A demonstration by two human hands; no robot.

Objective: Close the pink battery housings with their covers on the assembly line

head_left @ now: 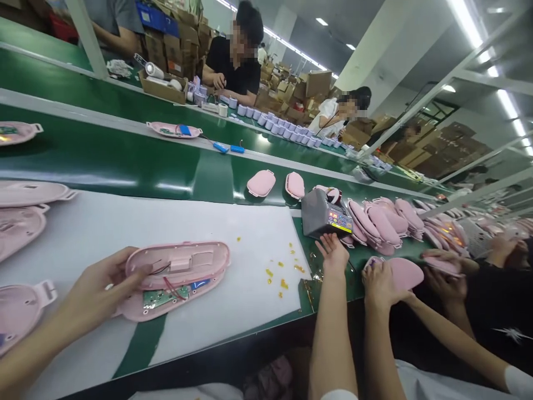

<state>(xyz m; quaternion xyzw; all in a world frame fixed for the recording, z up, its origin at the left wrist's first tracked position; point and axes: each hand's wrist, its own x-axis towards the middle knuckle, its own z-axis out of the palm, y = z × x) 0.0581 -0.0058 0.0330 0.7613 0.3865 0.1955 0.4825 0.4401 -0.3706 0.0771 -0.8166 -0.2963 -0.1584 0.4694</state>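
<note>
On a white sheet (250, 311) over the green bench (137, 344), at the person's left, lies a pink casing in 2 halves: the upper shell (208, 258) and the lower shell (154, 315). The left hand (97, 280) grasps the upper shell at its near end, thumb over the rim and fingers behind, apparently to tip its hollow side into view. The upper shell overlaps the far part of the lower shell, and red wires (172, 288) run between them; holding the halves this close probably spares those wires a pull. A green circuit board (162, 297) and a blue part (200, 284) lie in the lower shell, whose open side faces up, so both are exposed.

The right hand (334, 254) is palm up with its fingers released and spread, holding nothing visible. The fingertips are just beside the front of a grey machine (318, 214) with a lit panel; whether they touch it, I cannot tell. The machine stands beyond the sheet's right edge, seemingly placed within easy reach. Small yellow bits (284, 284) are scattered on the sheet nearby. To the right, a co-worker's hands (380, 283) hold another pink shell (407, 274) beside piled pink shells (385, 225).
</note>
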